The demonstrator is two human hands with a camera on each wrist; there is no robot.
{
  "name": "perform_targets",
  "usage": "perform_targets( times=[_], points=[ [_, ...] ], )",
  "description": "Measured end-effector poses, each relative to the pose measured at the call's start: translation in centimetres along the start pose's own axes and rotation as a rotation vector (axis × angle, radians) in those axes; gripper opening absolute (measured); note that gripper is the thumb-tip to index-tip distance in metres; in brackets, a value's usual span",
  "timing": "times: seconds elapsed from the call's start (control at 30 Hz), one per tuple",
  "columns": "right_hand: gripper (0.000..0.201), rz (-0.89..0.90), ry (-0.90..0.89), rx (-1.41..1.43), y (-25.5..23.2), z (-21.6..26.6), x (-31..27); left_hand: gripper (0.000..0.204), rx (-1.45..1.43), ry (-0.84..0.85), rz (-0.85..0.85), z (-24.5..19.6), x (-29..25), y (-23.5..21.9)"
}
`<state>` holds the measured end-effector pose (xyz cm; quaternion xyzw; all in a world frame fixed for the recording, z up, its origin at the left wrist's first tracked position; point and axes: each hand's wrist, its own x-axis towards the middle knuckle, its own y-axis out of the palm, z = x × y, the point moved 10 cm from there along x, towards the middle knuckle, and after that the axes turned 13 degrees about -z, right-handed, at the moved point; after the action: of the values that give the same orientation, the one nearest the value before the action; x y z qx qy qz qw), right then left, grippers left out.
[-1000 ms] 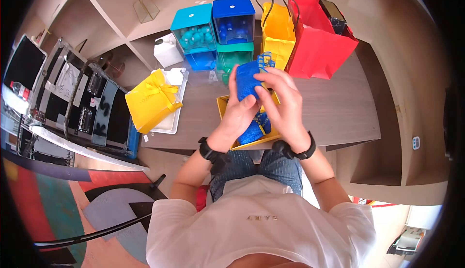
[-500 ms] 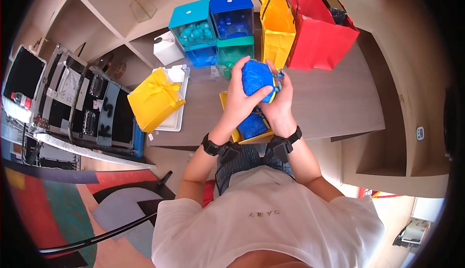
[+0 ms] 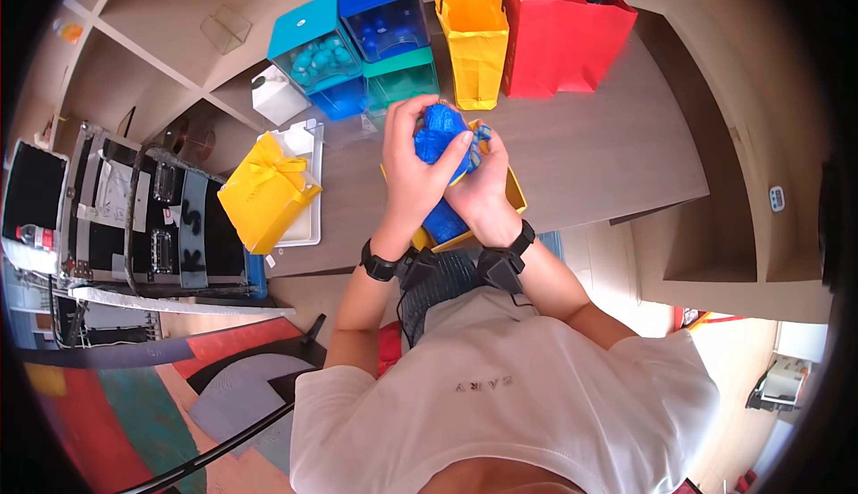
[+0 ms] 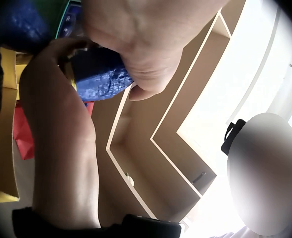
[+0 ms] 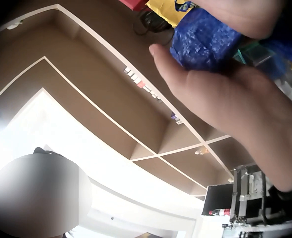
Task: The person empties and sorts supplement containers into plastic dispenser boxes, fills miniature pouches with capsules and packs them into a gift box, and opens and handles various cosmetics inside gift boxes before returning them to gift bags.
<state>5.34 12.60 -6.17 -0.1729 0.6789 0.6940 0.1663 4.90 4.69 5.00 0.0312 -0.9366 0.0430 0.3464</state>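
Both hands hold a small blue crinkled pouch with yellow trim, above an open yellow box. My left hand wraps its far side, fingers curled over the top and thumb across the front. From the right, my right hand grips the trimmed, strap-like end. The right wrist view shows the pouch's wrinkled blue surface between the two hands. In the left wrist view, part of the pouch shows beneath a hand. Another blue crinkled item lies in the box, partly hidden by the wrists.
Behind the hands stand stacked teal, blue and green bins, some holding balls. A yellow paper bag and a red bag are at the back right. A yellow bag with a bow rests on a white tray at left.
The pouch has been turned and looks more bunched up; its strapped end moved from the top to the right side. The right hand went from over the pouch to underneath its right side.
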Motion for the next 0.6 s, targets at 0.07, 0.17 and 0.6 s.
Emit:
perform_targets(
  times=[0.07,0.17,0.6],
  points=[
    [0.055,-0.046,-0.003,-0.003,-0.5,0.4,0.3,0.049,0.091,0.051,0.022,-1.5,0.3,0.3],
    [0.054,-0.033,-0.021,-0.009,-0.6,1.3,0.7,0.046,0.169,0.085,0.035,-2.1,0.3,0.2],
    [0.032,-0.033,-0.003,-0.016,-2.0,2.6,1.9,0.060,0.291,-0.031,0.078,0.0,-0.5,1.1]
  ],
)
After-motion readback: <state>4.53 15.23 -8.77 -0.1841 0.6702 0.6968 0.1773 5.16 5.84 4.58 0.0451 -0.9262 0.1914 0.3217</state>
